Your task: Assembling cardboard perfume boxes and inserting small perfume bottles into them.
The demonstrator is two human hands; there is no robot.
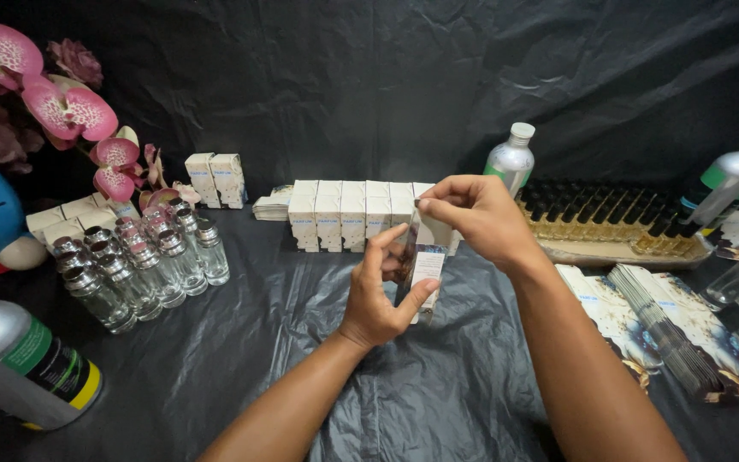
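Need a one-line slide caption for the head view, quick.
Both hands, left hand and right hand, hold a small box upright over black sheeting, between glass bottles and a row of white boxes.

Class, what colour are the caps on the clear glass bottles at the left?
Silver caps, seen in the head view.

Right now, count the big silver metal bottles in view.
3: one lying at near left, one upright behind the right hand, one leaning at far right. More may be out of frame.
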